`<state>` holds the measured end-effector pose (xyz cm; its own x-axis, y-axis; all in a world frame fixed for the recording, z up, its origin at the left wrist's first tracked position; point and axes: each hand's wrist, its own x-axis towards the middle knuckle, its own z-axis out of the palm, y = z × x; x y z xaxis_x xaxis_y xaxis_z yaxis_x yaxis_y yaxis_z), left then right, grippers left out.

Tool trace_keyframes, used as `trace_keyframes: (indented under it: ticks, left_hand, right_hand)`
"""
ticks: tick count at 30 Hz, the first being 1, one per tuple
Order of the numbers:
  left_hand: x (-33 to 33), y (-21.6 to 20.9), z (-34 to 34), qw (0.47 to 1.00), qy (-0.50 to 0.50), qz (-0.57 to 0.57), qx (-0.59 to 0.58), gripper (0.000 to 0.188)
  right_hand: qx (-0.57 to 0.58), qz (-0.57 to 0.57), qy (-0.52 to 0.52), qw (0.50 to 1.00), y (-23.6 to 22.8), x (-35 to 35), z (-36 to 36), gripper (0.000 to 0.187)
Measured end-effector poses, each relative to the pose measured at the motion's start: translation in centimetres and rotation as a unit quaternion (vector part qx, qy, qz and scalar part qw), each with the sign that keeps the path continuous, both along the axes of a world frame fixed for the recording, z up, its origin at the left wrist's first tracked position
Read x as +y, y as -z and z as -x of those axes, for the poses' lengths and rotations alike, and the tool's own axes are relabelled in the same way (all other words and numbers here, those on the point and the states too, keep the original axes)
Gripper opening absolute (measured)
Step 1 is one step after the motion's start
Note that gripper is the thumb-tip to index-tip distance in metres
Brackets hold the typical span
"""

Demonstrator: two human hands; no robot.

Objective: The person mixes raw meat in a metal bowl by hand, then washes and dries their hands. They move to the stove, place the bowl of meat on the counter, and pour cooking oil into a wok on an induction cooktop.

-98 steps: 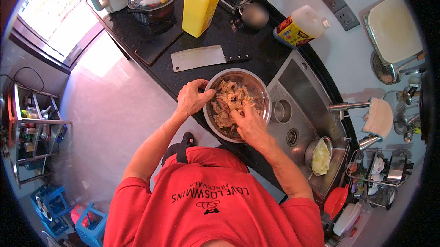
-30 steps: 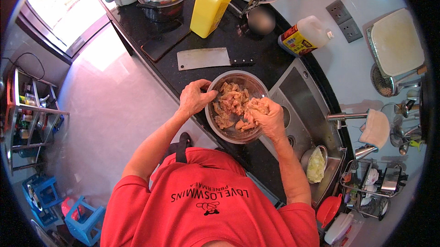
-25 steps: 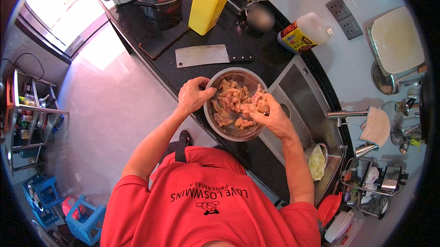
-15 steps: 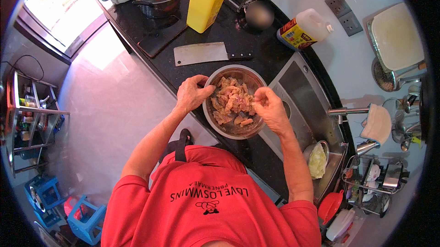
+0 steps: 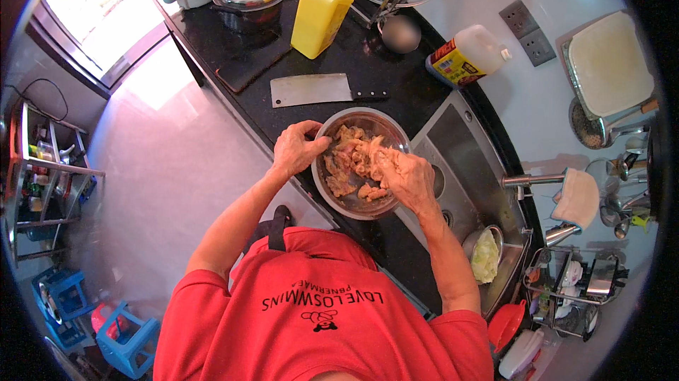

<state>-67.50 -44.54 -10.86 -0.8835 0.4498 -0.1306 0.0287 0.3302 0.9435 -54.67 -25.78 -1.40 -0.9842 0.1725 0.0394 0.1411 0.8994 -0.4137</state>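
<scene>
A steel mixing bowl (image 5: 397, 131) rests on the black counter beside the sink. Chunks of raw, seasoned-looking meat (image 5: 343, 162) lie inside it. My left hand (image 5: 300, 148) grips the bowl's left rim, thumb on the lip and fingers curled over the edge. Inside the bowl, at its right, my right hand (image 5: 408, 179) is closed on some of the meat; its fingertips are partly hidden among the pieces. Just beyond the bowl lies a cleaver (image 5: 311, 90), its black handle pointing right.
Behind stand a yellow jug (image 5: 325, 8), a lidded pot (image 5: 252, 1) and a sauce bottle (image 5: 467, 56). The steel sink (image 5: 460, 148) adjoins the bowl on the right, with a small bowl of pale green leaves (image 5: 485, 257) in it. A tap (image 5: 537, 179) juts over the sink.
My right hand has moved inward from the bowl's right side, its fingers now deeper in the meat, and some pieces have shifted. My left hand stays on the rim.
</scene>
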Motion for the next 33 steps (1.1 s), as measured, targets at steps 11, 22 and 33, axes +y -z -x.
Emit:
trace_keyframes:
  ticks: [11,22,33]
  left_hand:
    - [0.1,0.7,0.1,1.0,0.005,-0.015,0.01,0.043]
    - [0.2,0.6,-0.2,1.0,-0.008,-0.008,0.007,0.04]
    - [0.3,0.8,-0.2,0.998,-0.043,0.007,0.034,0.034]
  right_hand:
    - [0.051,0.181,-0.046,0.981,-0.8,-0.1,-0.9,0.022]
    - [-0.005,-0.105,-0.076,0.992,4.1,-3.6,1.6,0.034]
    - [0.033,0.148,-0.044,0.987,3.8,-3.1,2.5,0.014]
